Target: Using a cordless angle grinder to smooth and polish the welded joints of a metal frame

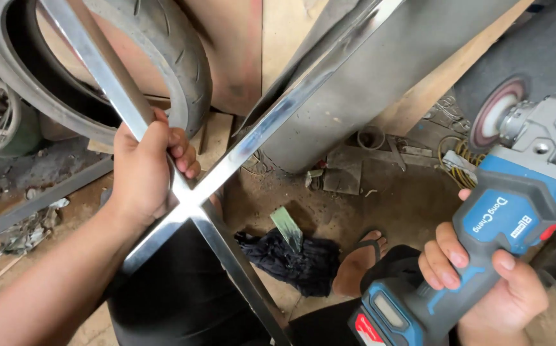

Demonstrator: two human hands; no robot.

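Steel cross (191, 198): two polished flat bars joined in an X; joint at centre-left of view, over the person's lap.
Long axes: one bar runs upper left to lower centre; the other runs lower left to upper right.
Left hand (146, 170): fingers curled tight round the upper-left bar, just above the joint; thumb side touching the crossing.
Right hand (496, 288): fingers wrapped firmly round the body of a blue-grey grinder (502, 218).
Disc (499, 112): reddish, at the grinder's head, upper right, facing left toward the bars.
Relation: joint lies left of and below the disc, well apart; left hand is the nearer hand to it.
Floor: black rag (290, 256), tyre (162, 57), sandalled foot (361, 259).
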